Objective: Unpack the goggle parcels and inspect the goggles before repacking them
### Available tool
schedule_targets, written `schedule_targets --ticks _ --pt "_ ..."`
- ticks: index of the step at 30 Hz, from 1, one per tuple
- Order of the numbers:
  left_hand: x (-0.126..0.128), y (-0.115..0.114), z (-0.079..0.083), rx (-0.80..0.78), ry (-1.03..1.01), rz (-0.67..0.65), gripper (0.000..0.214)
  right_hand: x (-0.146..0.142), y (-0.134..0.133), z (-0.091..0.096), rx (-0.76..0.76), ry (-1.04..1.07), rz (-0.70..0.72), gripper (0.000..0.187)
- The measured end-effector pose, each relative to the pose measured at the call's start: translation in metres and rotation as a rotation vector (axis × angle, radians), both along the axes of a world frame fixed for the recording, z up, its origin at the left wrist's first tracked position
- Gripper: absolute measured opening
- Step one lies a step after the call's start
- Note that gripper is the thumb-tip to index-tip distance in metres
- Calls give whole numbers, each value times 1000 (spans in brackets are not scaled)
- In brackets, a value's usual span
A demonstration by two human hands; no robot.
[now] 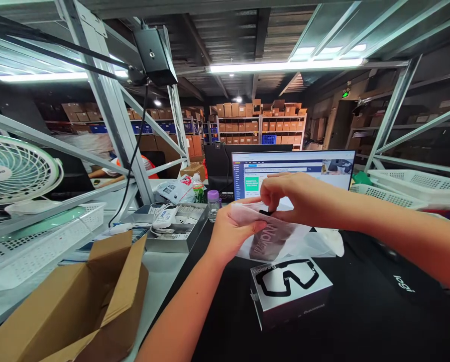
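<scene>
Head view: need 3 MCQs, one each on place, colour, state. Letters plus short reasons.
1. Where is the silver box lying?
A. on the black mat, below both hands
B. inside the cardboard box
C. on the fan

2. What colour is the bottle cap beside the monitor?
A. red
B. purple
C. yellow

3. What state is the cardboard box in?
A. taped shut
B. crushed flat
C. open, flaps up

Answers:
1 A: it sits on the black mat under the left hand and right hand, which hold a clear bag.
2 B: the cap is purple.
3 C: its flaps stand up.
</scene>
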State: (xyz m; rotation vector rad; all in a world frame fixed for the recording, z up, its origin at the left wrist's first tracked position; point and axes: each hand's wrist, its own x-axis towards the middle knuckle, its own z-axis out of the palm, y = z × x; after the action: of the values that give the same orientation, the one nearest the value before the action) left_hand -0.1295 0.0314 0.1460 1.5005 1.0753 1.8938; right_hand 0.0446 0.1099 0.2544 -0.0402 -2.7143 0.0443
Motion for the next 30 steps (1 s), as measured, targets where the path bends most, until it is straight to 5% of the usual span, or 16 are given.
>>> schedule_targets --ticks 8,17,30 --pt "11 -9 -2 14 82 313 42 0 1 -7 120 12 -151 11" --pt "6 -9 -4 7 31 50 32 -3 -4 -10 -70 42 58 21" --pt "7 -12 -4 -22 68 281 25 -3 -7 2 59 -55 -156 11"
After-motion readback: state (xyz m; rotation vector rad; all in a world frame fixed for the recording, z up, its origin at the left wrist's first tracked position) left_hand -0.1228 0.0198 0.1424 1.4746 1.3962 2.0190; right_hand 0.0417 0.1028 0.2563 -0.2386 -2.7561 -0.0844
